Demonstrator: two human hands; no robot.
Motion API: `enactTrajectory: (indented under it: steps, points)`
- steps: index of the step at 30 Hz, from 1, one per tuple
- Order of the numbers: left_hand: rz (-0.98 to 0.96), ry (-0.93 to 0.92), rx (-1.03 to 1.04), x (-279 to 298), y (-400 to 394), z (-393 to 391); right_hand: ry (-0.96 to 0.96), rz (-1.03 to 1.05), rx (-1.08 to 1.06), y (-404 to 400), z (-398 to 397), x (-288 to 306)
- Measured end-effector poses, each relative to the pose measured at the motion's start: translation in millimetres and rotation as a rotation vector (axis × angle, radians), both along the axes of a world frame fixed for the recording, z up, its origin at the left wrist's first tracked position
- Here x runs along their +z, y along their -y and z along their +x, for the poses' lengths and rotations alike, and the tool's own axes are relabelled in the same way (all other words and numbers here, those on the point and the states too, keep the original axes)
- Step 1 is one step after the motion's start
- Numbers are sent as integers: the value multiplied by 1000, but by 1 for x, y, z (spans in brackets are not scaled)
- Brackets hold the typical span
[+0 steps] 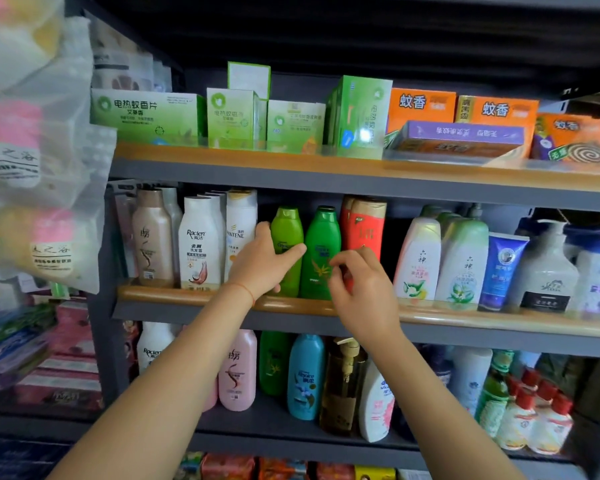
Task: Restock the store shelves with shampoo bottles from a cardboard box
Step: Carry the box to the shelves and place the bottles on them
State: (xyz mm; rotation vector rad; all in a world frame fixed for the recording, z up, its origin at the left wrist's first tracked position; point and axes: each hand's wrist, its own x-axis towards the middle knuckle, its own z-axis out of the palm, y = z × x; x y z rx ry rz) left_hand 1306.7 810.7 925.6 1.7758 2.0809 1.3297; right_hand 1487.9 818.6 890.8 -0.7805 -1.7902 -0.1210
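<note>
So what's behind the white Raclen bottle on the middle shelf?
More white bottles of the same kind line up behind the Raclen bottle; only their tops show. How many there are is hidden.

Two hands reach to the middle shelf (326, 308): the left hand (257, 265) and the right hand (357, 289). On that shelf stand two green shampoo bottles (321, 251), side by side at the centre, with two red bottles (364, 226) just to their right and two pale bottles with green caps (444, 261) farther right. On the top shelf (291, 164) sit five green boxes (146, 114) at left and three orange boxes (421, 105) at right
</note>
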Motion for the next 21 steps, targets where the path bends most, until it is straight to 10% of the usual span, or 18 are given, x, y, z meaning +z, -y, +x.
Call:
enactTrajectory:
  steps: [21]
  points:
    - [-90,28,63,-10,4,9,-46,-79,119,7,5,-10]
